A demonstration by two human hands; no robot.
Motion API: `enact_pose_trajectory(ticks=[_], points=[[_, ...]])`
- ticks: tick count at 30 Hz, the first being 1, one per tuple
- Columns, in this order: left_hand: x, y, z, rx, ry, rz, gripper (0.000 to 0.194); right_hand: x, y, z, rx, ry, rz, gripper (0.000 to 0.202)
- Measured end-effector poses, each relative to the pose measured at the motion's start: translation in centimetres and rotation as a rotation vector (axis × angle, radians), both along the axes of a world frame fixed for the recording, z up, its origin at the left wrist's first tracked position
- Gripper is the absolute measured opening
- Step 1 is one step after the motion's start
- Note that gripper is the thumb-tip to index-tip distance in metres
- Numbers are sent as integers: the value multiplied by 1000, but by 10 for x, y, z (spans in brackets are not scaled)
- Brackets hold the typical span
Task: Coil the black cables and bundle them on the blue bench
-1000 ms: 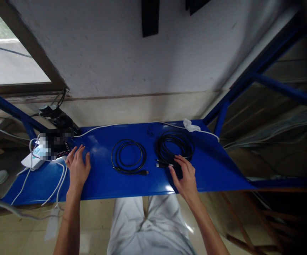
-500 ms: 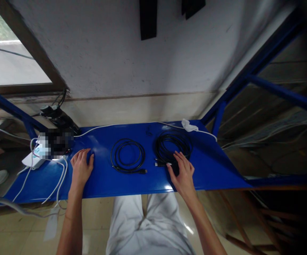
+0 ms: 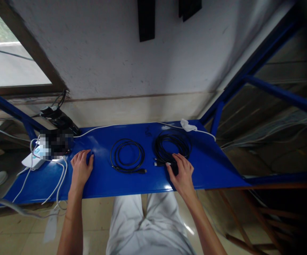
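On the blue table (image 3: 100,184) lie two coils of black cable. The thinner coil (image 3: 115,156) is in the middle, its plug pointing right. The thicker coil (image 3: 158,147) lies to its right, with a plug (image 3: 159,164) at its near side. My right hand (image 3: 181,171) rests at the near edge of the thicker coil, thumb and fingers apart, fingertips at the cable. My left hand (image 3: 81,166) lies on the table left of the thinner coil, fingers apart and holding nothing.
A white power strip (image 3: 33,159) with white cords sits at the left end, beside a black device (image 3: 60,118). A white cable (image 3: 116,125) runs along the back edge to a white wrapped bundle (image 3: 188,125). Blue frame bars rise at both sides.
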State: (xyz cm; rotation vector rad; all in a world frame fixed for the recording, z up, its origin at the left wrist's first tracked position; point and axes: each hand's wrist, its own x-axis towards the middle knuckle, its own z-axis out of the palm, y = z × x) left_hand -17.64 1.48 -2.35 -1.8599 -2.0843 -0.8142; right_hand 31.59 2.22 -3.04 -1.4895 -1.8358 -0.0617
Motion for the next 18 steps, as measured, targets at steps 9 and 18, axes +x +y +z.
enact_pose_trajectory(ticks=[9,18], points=[[-1,-1,-1,-20,-14,2,39,2,-2,1,16,-4,-31,41],[3,-3,1,-28,-23,13,39,6,-4,13,17,-70,0,32]])
